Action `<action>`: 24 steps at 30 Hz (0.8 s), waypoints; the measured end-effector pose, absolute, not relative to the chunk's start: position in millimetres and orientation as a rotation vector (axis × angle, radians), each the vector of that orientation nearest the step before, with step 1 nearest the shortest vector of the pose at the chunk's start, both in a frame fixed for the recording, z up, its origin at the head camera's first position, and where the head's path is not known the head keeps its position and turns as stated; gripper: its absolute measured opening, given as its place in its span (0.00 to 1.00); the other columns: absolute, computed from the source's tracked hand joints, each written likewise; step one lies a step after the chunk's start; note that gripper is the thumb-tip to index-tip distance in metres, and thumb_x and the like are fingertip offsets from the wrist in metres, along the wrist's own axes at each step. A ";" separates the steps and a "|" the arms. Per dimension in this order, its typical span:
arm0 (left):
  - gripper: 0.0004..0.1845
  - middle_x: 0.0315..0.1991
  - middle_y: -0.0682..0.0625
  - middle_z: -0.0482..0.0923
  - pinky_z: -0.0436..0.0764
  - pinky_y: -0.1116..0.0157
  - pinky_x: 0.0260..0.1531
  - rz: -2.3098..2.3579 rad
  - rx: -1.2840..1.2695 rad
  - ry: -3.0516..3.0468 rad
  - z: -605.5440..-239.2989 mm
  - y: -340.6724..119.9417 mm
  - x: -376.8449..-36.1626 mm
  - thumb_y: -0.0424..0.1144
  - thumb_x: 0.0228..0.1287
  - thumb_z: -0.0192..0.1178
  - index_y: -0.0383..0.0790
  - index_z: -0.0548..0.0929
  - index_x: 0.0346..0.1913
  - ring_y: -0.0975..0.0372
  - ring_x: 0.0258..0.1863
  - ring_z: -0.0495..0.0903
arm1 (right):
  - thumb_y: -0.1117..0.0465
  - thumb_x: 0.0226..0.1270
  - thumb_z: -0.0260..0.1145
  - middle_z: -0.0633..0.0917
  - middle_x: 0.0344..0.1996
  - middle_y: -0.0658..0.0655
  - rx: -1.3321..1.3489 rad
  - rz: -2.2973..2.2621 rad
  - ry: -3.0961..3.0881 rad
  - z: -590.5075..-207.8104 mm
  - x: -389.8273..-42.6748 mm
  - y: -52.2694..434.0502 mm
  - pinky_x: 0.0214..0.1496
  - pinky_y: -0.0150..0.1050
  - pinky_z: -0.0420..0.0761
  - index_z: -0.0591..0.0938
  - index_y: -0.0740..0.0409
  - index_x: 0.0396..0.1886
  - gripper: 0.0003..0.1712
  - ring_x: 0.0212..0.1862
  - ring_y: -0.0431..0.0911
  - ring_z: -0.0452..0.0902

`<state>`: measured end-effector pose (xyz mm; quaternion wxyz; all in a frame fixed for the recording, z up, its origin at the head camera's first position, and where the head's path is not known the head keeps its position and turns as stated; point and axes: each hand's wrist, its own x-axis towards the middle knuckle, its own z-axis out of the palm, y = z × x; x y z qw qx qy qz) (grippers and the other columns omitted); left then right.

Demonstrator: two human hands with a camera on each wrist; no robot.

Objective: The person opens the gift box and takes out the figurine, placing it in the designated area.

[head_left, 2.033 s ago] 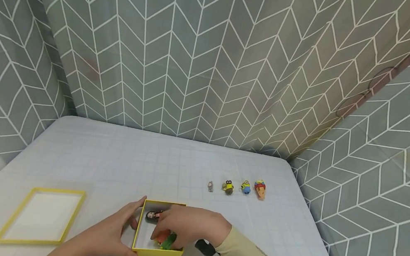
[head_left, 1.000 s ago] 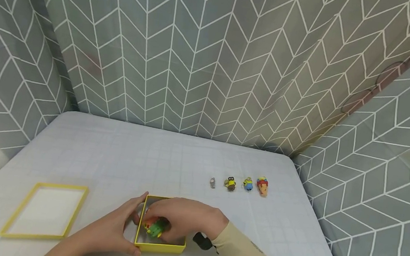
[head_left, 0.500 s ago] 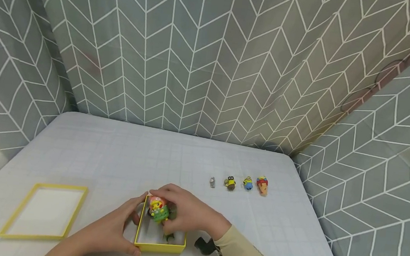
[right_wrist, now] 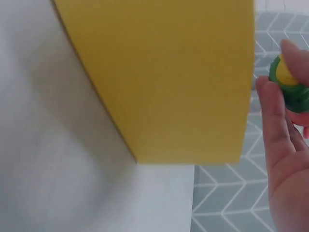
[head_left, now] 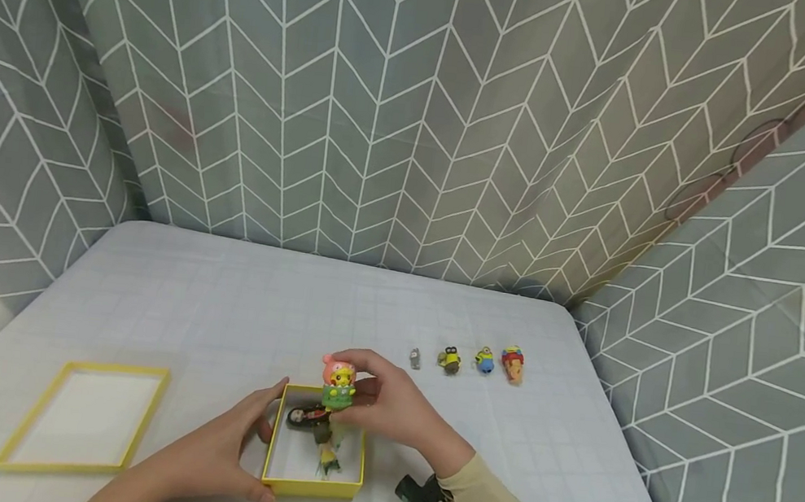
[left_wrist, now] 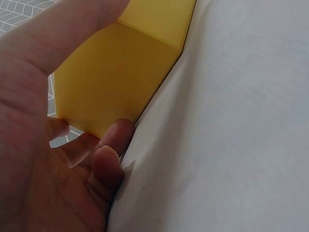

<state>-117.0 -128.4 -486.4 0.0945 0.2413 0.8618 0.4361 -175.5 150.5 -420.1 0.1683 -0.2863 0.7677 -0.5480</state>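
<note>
The right hand [head_left: 386, 405] now pinches a small toy figure [head_left: 339, 382] with a pink head and green body, holding it up just above the far edge of the yellow box [head_left: 310, 483]. Half a second ago the figure sat low inside the box under the fingers; now it is lifted clear of the rim, so it looks to be on its way out of the box. The right wrist view shows the fingers [right_wrist: 282, 145] curled round the green part of the figure beside the box wall.

The left hand [head_left: 220, 449] grips the left side of the box, thumb on the near corner and fingers along the wall, steadying it on the worktop [head_left: 219, 313] as before. At least two other small figures [head_left: 313, 430] lie inside the box.

To the left lies the yellow lid [head_left: 84, 418], open side up. Well beyond the box, four little figures [head_left: 464, 361] lie in a row on the worktop
</note>
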 end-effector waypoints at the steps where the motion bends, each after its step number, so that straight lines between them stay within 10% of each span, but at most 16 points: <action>1: 0.73 0.40 0.55 0.71 0.70 0.70 0.27 1.299 0.726 2.559 -486.7 -128.4 -117.2 0.62 0.31 0.81 0.43 0.47 0.79 0.67 0.27 0.68 | 0.67 0.52 0.79 0.79 0.56 0.49 -0.773 -1.579 2.191 -419.6 -175.7 153.1 0.48 0.39 0.81 0.74 0.37 0.65 0.42 0.49 0.44 0.83; 24: 0.74 0.41 0.55 0.71 0.70 0.70 0.27 1.321 0.761 2.566 -488.5 -128.5 -117.2 0.62 0.30 0.81 0.43 0.46 0.80 0.67 0.27 0.68 | 0.61 0.62 0.74 0.71 0.56 0.61 -0.414 -1.686 2.330 -429.4 -175.5 216.9 0.46 0.41 0.81 0.68 0.31 0.70 0.41 0.45 0.51 0.83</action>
